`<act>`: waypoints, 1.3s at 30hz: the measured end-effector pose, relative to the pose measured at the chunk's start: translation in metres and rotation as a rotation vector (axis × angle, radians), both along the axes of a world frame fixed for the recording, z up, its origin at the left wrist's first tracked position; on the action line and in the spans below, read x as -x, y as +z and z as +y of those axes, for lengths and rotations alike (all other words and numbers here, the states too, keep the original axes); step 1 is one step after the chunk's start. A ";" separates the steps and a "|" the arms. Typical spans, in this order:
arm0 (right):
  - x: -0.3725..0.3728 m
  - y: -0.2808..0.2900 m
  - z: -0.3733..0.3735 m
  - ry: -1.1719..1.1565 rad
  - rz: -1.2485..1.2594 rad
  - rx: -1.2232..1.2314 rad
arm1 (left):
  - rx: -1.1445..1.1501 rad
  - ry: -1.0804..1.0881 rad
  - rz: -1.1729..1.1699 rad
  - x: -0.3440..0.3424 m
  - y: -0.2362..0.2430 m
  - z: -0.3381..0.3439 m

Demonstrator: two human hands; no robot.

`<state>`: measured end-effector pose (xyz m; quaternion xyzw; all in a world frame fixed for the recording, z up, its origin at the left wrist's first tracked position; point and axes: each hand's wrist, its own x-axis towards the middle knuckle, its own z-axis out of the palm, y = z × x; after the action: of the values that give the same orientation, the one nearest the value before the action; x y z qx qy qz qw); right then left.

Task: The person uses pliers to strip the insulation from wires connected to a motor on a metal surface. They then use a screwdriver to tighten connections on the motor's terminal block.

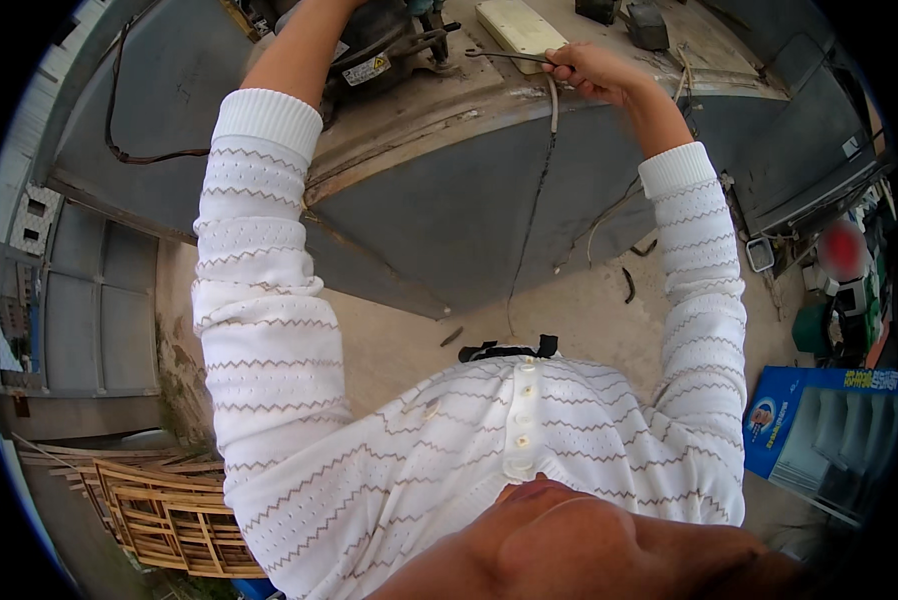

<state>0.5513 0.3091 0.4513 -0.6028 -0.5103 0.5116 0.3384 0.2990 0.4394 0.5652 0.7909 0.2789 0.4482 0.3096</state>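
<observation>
Your right hand [591,70] has its fingers clamped on the tube [509,57] above the counter [449,120], beside the compressor [374,45]; left-hand grip hidden; next, likely steady bending.

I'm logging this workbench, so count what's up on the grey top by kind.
Black compressor: 1
Cream flat box: 1
Thin tube, held by the right hand: 1
Small dark blocks: 2
Total: 5
</observation>
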 end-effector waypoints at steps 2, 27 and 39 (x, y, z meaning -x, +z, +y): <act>-0.014 0.000 -0.010 -0.004 0.092 0.004 | -0.003 -0.020 0.001 0.001 0.000 0.007; 0.119 -0.022 -0.066 0.135 0.495 -0.008 | 0.129 -0.046 -0.128 -0.001 -0.007 0.008; 0.126 -0.027 -0.050 0.090 0.589 -0.014 | 0.124 0.027 -0.095 -0.004 -0.001 -0.007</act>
<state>0.4251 0.2586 0.4245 -0.4027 -0.4202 0.6753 0.4530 0.3029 0.4324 0.5641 0.7442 0.3016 0.4711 0.3651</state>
